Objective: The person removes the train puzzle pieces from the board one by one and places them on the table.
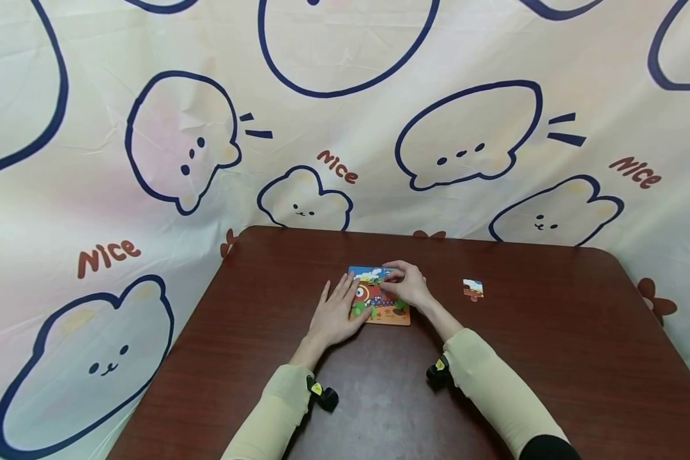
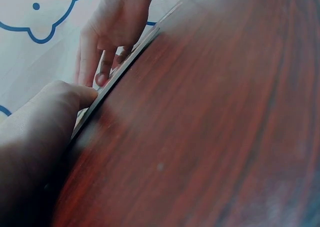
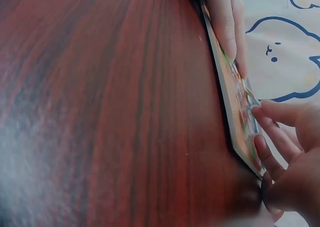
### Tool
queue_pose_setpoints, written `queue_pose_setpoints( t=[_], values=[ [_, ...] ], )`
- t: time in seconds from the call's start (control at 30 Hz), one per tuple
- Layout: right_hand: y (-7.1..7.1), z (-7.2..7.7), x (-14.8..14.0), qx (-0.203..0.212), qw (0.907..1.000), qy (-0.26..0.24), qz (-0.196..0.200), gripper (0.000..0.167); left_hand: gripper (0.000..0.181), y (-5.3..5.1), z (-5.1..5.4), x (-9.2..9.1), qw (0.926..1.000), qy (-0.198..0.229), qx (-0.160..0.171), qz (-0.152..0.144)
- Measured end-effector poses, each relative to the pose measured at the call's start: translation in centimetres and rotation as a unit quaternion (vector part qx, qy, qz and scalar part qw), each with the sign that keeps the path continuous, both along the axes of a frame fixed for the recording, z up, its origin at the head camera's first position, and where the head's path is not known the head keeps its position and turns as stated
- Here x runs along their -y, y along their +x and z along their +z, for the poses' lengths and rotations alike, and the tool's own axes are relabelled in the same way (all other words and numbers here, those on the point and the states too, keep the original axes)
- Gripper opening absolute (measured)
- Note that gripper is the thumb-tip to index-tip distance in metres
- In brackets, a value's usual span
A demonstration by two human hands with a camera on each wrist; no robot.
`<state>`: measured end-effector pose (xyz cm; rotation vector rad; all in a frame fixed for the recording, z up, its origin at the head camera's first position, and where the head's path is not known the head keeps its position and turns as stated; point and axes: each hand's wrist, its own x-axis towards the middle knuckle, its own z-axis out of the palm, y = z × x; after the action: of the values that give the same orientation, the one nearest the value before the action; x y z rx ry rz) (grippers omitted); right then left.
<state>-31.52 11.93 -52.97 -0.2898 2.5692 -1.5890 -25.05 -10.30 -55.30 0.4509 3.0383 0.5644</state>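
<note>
A colourful jigsaw puzzle board with a cartoon picture lies flat on the table. My left hand rests on its left part, fingers straight and spread, covering some of the picture. Over the upper right part, my right hand pinches a small puzzle piece between thumb and fingers. That piece appears tilted against the board and is mostly hidden by fingers. To the right, apart from both hands, a loose puzzle piece in blue, white and brown lies on the table.
The dark brown wooden table extends around the board. Behind it hangs a pale cloth with blue-outlined cartoon animals. A small black wrist camera sits at the left sleeve, another camera at the right sleeve.
</note>
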Motion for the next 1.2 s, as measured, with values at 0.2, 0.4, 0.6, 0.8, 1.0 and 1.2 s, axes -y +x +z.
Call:
queue_pose_setpoints(
  t=[0.2,0.4,0.6,0.8,1.0,1.2],
  values=[
    [-0.1,-0.4,0.3,-0.013,0.9997,0.006,-0.022,0.042,0.088,0.0,0.1,-0.1,1.0,0.005,0.002,0.001],
    [0.1,-0.4,0.1,-0.02,0.9995,-0.006,-0.024,0.04,0.089,0.1,0.2,-0.1,1.0,0.008,0.003,-0.001],
    [0.4,0.0,-0.9,-0.013,0.9991,-0.038,-0.017,0.041,0.089,0.2,0.4,-0.1,1.0,0.007,0.006,-0.002],
    [0.9,0.4,-2.8,-0.001,0.9988,-0.046,-0.019,0.041,0.087,0.3,0.4,0.0,0.9999,0.01,-0.006,-0.003],
    [1.2,0.4,-5.1,-0.003,0.9988,-0.04,-0.026,0.043,0.087,0.4,0.3,0.0,0.9999,0.014,-0.008,-0.002],
    [1.5,0.6,-7.2,0.005,0.9984,-0.035,-0.044,0.043,0.087,0.4,0.4,0.0,0.9998,0.017,-0.011,-0.005]
  ],
)
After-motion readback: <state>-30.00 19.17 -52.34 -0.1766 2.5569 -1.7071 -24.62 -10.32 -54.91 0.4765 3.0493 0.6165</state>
